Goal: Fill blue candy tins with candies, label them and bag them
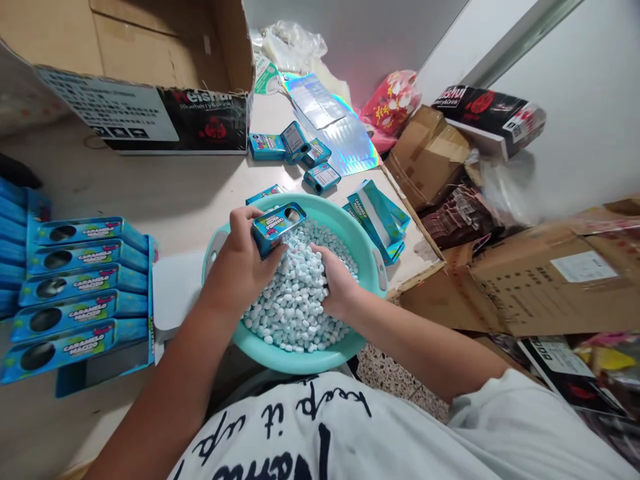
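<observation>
My left hand (245,257) is closed around a small blue candy box (279,225) with a round hole in its face, tilted above the candies. White and pale-blue pebble-like candies (290,310) fill much of a turquoise plastic basin (300,363) in front of me. My right hand (340,283) is sunk into the heap from the right, cupped around candies just below the box. Its thumb shows, while most of its fingers are hidden under the candies.
Left of the basin, blue candy boxes (75,297) stand in display trays. Several small boxes (295,143) lie behind it, near a large open carton (165,120). Flat blue cartons (377,220) and shiny holographic bags (345,133) are at right. Cardboard boxes (550,287) crowd the table's right edge.
</observation>
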Demonstrator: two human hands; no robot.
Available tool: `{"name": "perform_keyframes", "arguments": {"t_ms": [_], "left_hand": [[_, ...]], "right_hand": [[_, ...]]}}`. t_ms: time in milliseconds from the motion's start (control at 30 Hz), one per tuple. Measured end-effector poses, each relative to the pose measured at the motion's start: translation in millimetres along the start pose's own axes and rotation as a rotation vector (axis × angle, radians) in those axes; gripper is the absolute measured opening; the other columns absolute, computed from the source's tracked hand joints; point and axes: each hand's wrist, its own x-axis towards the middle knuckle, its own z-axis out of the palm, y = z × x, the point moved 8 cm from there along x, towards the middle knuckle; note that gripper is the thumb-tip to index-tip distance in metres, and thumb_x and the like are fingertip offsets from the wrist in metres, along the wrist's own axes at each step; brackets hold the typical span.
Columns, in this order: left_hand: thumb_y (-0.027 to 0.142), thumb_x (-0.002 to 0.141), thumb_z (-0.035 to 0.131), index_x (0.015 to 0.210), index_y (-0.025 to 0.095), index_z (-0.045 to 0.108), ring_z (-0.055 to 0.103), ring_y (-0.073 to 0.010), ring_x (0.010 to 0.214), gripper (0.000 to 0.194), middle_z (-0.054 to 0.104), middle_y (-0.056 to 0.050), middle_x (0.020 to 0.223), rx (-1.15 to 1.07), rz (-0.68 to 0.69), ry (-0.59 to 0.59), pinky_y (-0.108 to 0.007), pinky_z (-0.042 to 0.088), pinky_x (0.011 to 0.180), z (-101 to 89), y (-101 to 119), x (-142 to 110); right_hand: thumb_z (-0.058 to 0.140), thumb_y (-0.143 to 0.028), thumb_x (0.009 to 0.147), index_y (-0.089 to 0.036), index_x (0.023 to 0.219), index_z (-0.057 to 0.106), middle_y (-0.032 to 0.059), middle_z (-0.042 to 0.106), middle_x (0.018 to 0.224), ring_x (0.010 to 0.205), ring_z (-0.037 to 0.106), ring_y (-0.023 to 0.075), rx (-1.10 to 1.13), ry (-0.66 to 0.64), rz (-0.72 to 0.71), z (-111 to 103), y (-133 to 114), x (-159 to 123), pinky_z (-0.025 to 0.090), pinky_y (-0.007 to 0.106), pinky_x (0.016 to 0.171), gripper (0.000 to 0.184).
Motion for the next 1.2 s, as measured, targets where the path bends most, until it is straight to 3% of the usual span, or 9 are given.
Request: {"name": "perform_keyframes", "arguments": {"t_ms": [167,367,667,833,1033,1200], "left_hand": [[0.035,0.090,0.069,0.137,0.027,0.031,0.070,-0.0260,0.107,0.061,0.063,-0.009,0.125,-0.039,0.044,0.056,-0.041,0.059,0.085,-5.7,4.2,-1.2],[0.035,0.087,0.072,0.137,0.025,0.042,0.064,-0.0301,0.119,0.059,0.061,-0.011,0.131,0.026,0.106,0.083,-0.046,0.056,0.099,-12.8,13.3,-4.8],[0.037,0.092,0.064,0.132,0.025,0.049,0.067,-0.0257,0.109,0.045,0.067,-0.008,0.122,-0.008,0.245,-0.281,-0.037,0.057,0.091,11.2,24.8,-11.4],[0.034,0.090,0.066,0.132,0.025,0.048,0.066,-0.0250,0.112,0.046,0.066,-0.007,0.125,-0.047,0.244,-0.324,-0.036,0.055,0.093,13.8,24.1,-11.4],[0.031,0.089,0.068,0.131,0.026,0.048,0.067,-0.0230,0.110,0.047,0.066,-0.006,0.124,-0.088,0.232,-0.354,-0.034,0.054,0.094,16.6,21.7,-10.5],[0.031,0.088,0.069,0.130,0.027,0.050,0.067,-0.0242,0.112,0.046,0.067,-0.005,0.121,-0.105,0.227,-0.352,-0.036,0.055,0.093,16.5,21.4,-9.6]], "right_hand": [[0.048,-0.041,0.098,-0.021,0.092,0.065,0.0040,0.074,0.081,0.081,0.074,0.0220,0.167,-0.117,-0.168,6.2,-21.5,-26.5,0.064,0.039,0.080,0.027],[0.048,-0.040,0.098,-0.021,0.086,0.061,0.0020,0.072,0.080,0.070,0.069,0.0142,0.275,-0.158,-0.322,13.0,-54.8,-54.6,0.057,0.024,0.060,0.026],[0.056,-0.041,0.093,-0.026,0.082,0.063,-0.0037,0.071,0.084,0.076,0.069,0.0120,0.102,-0.243,-0.709,31.7,-109.6,-89.2,0.057,0.026,0.067,0.019],[0.061,-0.041,0.089,-0.026,0.082,0.063,-0.0046,0.071,0.085,0.078,0.070,0.0118,0.082,-0.275,-0.787,33.7,-115.1,-75.5,0.057,0.026,0.070,0.017],[0.062,-0.044,0.086,-0.025,0.083,0.062,-0.0043,0.070,0.081,0.075,0.068,0.0117,0.087,-0.222,-0.813,30.8,-113.2,-57.5,0.056,0.026,0.068,0.019],[0.054,-0.050,0.087,-0.027,0.084,0.061,-0.0024,0.067,0.078,0.082,0.070,0.0160,0.062,0.010,-0.889,25.5,-111.4,-65.9,0.057,0.028,0.069,0.024]]}}
